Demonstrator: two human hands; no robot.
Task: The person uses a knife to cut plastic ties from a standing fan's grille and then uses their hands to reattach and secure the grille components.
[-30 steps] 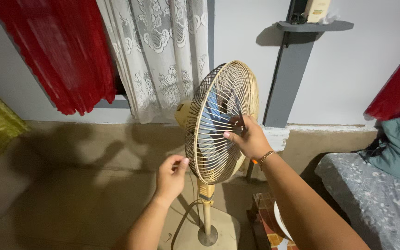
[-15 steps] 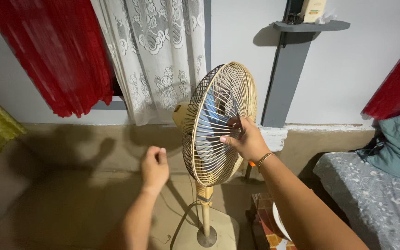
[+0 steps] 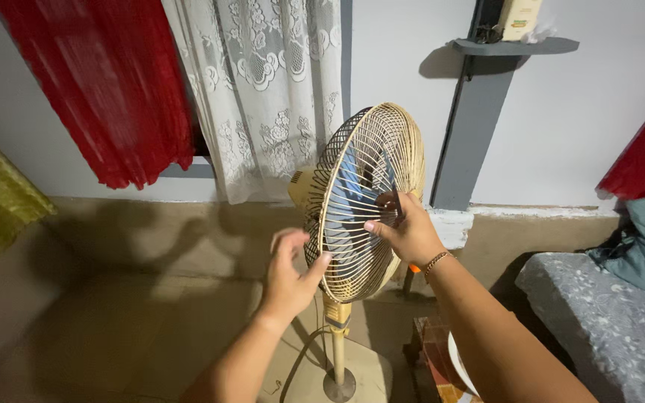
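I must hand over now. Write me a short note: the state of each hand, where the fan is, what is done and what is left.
Left hand: open, thumb touching the lower rim of the fan grille.
Right hand: fingers gripping the grille wires near the centre.
The pedestal fan stands upright on its round base on the floor, in front of the lace curtain; its cord trails beside the base.
Done: both hands are on the grille.
Left: the grille is still mounted, the blue blades behind it.
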